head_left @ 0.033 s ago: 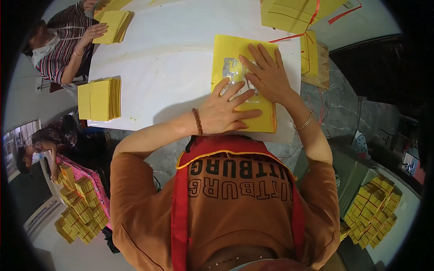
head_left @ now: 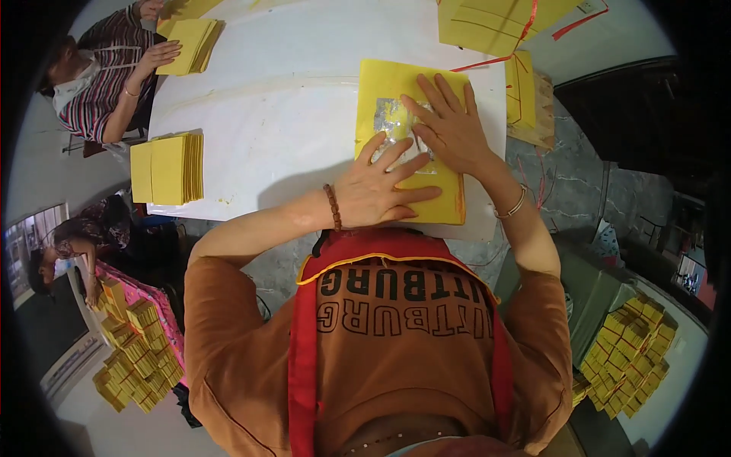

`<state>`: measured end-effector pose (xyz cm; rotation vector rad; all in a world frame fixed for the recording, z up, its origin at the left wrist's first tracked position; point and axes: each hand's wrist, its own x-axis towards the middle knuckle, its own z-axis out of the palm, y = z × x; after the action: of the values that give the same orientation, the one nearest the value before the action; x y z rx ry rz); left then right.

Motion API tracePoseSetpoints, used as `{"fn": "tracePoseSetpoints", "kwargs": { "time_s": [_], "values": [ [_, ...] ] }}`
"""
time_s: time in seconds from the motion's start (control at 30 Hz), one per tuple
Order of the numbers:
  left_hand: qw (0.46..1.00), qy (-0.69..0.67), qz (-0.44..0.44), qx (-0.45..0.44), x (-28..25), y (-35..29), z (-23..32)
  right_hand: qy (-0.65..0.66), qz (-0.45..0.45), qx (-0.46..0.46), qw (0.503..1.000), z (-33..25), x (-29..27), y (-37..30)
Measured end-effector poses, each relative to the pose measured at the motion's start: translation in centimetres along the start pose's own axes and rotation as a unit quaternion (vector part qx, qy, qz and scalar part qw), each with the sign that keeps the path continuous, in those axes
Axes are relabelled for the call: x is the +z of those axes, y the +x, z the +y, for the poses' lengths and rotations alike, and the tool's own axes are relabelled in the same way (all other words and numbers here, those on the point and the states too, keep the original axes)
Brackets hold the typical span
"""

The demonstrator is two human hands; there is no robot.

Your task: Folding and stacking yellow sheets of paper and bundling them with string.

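Observation:
A stack of yellow paper sheets (head_left: 375, 80) lies at the right front of the white table, with a patch of silver foil (head_left: 387, 114) on its top sheet. My left hand (head_left: 383, 183) rests on the near left part of the stack, its fingers spread over the lower edge of the foil. Farther right, my right hand (head_left: 451, 128) lies flat with fingers apart on the paper, its thumb and index finger at the foil's right side. Both hands partly cover the foil. Neither one grips anything.
Yellow paper bundles (head_left: 167, 169) stand at the table's (head_left: 259, 145) left edge. Far left, a co-worker's hand (head_left: 158, 57) touches another bundle. Yellow stacks with red ribbon (head_left: 499, 27) sit at the back right. Tied bundles are piled at lower left and on the right (head_left: 632, 346).

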<state>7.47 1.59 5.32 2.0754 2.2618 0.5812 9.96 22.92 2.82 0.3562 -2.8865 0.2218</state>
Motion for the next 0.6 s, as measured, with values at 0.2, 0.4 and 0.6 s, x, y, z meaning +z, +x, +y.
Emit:
{"fn": "tracePoseSetpoints", "kwargs": {
  "time_s": [0.2, 0.4, 0.6],
  "values": [
    [0.997, -0.051, -0.054, 0.030, -0.4, 1.6, 0.6, -0.038, -0.015, -0.006, 0.999, 0.3, -0.2, 0.4],
    [0.999, 0.013, -0.039, 0.013, 0.5, 1.6, 2.0, -0.059, -0.014, -0.037, 0.997, 1.4, -1.3, 2.0],
    [0.999, 0.009, -0.021, 0.044, 1.4, 1.8, 1.6, 0.005, -0.018, -0.091, 0.996, 3.7, 0.1, 4.4]
  ]
}}
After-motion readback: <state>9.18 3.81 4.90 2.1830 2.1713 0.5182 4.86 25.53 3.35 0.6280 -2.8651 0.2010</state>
